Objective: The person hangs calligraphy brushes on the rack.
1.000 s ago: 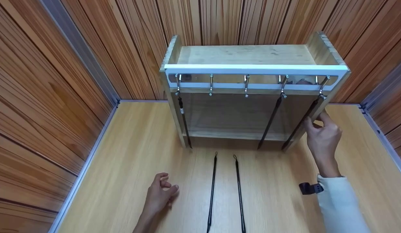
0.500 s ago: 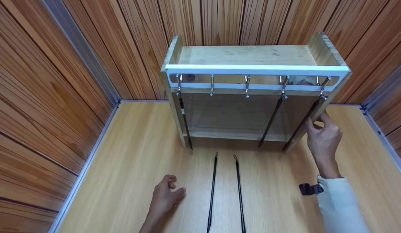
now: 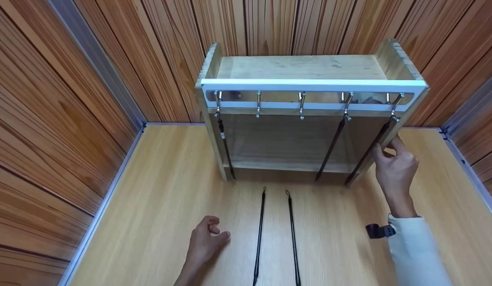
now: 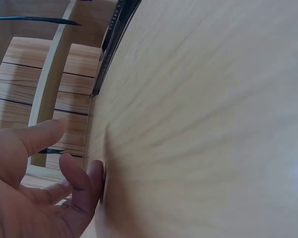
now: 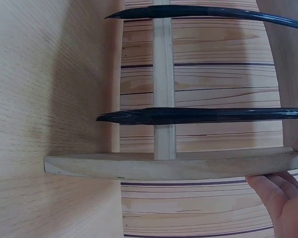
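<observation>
Right hand point(image 3: 395, 169) grips the rack's point(image 3: 309, 67) side post, left hand point(image 3: 206, 242) rests loosely curled on the table point(image 3: 150, 206) beside two straps point(image 3: 260, 234)

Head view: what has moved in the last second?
The left hand slid right across the light wooden tabletop toward the two black straps lying there, fingers loosely curled and holding nothing. The right hand kept its grip on the wooden rack's side post; the hanging straps stayed put.
</observation>
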A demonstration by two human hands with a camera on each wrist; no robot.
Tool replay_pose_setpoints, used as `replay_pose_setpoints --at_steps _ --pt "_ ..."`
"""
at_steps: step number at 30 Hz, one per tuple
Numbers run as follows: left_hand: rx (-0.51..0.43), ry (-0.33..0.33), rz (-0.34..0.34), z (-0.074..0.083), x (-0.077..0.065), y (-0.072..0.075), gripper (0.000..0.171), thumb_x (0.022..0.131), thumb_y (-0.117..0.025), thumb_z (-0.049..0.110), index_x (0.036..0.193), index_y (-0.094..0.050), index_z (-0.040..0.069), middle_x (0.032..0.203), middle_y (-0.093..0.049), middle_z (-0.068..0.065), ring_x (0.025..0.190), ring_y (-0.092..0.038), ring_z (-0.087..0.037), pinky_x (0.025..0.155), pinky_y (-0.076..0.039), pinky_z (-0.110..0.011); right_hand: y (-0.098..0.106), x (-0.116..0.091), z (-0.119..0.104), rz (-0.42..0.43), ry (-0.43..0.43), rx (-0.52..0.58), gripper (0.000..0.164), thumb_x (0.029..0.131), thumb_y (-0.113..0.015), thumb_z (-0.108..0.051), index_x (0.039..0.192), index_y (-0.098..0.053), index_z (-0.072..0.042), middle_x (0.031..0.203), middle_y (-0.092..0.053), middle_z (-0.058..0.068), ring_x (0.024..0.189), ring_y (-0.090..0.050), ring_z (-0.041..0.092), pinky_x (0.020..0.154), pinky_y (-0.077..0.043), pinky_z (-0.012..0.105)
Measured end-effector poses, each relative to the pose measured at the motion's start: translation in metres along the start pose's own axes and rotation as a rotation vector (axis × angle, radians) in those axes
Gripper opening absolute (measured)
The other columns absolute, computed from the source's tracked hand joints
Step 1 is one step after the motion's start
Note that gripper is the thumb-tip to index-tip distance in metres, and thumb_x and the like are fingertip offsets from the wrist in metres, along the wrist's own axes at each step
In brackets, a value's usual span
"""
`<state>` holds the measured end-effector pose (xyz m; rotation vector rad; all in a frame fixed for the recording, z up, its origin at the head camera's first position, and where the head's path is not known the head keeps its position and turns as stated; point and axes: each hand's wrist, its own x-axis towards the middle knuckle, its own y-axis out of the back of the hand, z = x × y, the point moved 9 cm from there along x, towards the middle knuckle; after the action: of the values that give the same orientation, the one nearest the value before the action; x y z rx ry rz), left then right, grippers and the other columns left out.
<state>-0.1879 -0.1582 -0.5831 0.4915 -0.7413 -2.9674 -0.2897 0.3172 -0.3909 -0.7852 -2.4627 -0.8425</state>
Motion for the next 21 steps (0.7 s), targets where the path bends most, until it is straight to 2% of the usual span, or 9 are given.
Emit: replay_pose_setpoints --at_steps 2,4,9,14,21 --pt "0.005 -0.006 0.012 0.002 -0.001 -0.001 0.05 0.08 -0.08 0.009 0.123 -0.058 -0.005 0.088 -0.059 -0.007 0.075 -0.054 -0.02 0.065 -0.043 -0.032 0.001 0.0 -0.002 0.019 0.035 0.012 0.019 0.092 -0.066 -0.005 0.109 -0.073 0.002 0.098 -0.073 0.012 0.091 -0.064 -0.003 0.076 -0.049 0.01" --pt "0.011 -0.002 0.013 0.003 -0.001 -0.004 0.051 0.08 -0.081 0.009 0.123 -0.058 -0.004 0.087 -0.059 -0.006 0.075 -0.053 -0.02 0.065 -0.042 -0.032 0.002 0.0 -0.003 0.028 0.051 0.016 0.02 0.092 -0.066 -0.004 0.11 -0.073 0.001 0.098 -0.073 0.011 0.09 -0.061 -0.007 0.076 -0.048 0.009" --pt "0.039 0.001 0.016 0.007 -0.003 -0.011 0.051 0.078 -0.081 0.009 0.123 -0.059 -0.003 0.087 -0.058 -0.006 0.074 -0.052 -0.02 0.064 -0.041 -0.032 0.003 0.0 -0.002 0.028 0.052 0.013 0.022 0.093 -0.066 -0.007 0.113 -0.074 -0.001 0.101 -0.074 0.01 0.094 -0.063 0.0 0.077 -0.049 0.011" --pt "0.076 0.008 0.027 0.01 -0.006 -0.016 0.05 0.078 -0.082 0.009 0.122 -0.06 -0.001 0.087 -0.057 -0.006 0.07 -0.05 -0.018 0.061 -0.039 -0.03 0.002 -0.001 -0.002 0.023 0.058 0.024 0.021 0.093 -0.066 -0.007 0.112 -0.074 0.0 0.1 -0.073 0.01 0.093 -0.063 0.0 0.077 -0.049 0.011" --pt "0.096 0.029 -0.02 0.014 -0.009 -0.03 0.05 0.078 -0.082 0.01 0.123 -0.061 0.0 0.086 -0.056 -0.005 0.068 -0.05 -0.018 0.059 -0.039 -0.03 0.0 -0.001 -0.002 0.017 0.038 -0.002 0.022 0.095 -0.065 -0.007 0.114 -0.072 0.0 0.102 -0.073 0.011 0.095 -0.062 -0.001 0.079 -0.05 0.014"
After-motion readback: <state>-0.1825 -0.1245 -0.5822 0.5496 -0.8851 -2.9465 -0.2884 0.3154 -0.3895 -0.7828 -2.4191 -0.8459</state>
